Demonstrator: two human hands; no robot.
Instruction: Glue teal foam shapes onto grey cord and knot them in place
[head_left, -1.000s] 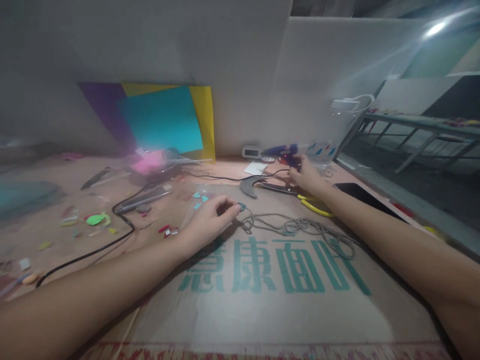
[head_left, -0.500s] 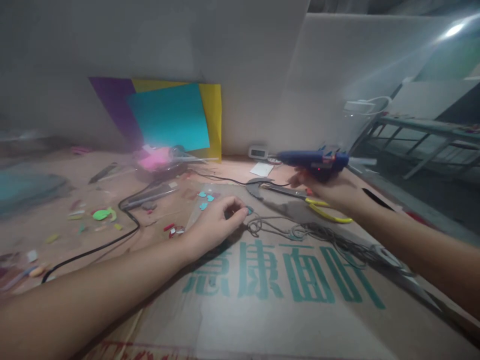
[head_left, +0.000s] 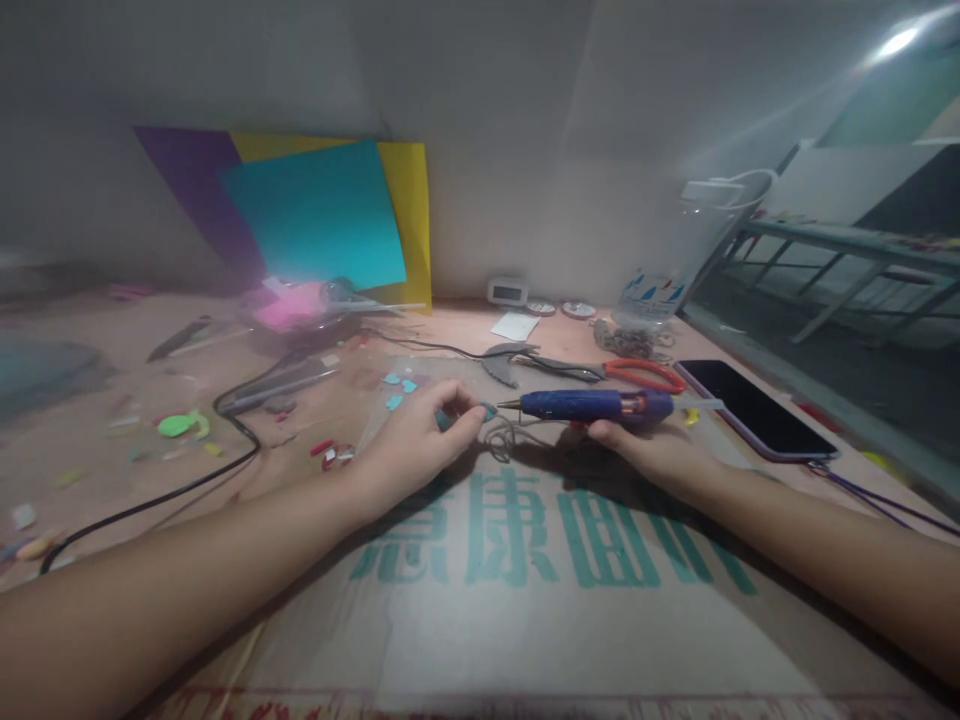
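Both arms bare, reaching forward from either side, forearms slanting inward. Left hand (head_left: 420,445): thumb and forefinger drawn together in a pinch, index bent, wrist nearly straight. Right hand (head_left: 664,458): held in a grip, thumb pointing toward the left, other fingers mostly hidden. Hands near each other, not touching.

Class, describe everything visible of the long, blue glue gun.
The long blue, plastic-looking glue gun rests roughly level in the right hand, above the printed cardboard. Its tapered metallic nozzle points left, close to the small teal piece in the left hand; contact is unclear. Coppery parts show near the rear, where a whitish stick protrudes; the grip is hidden.
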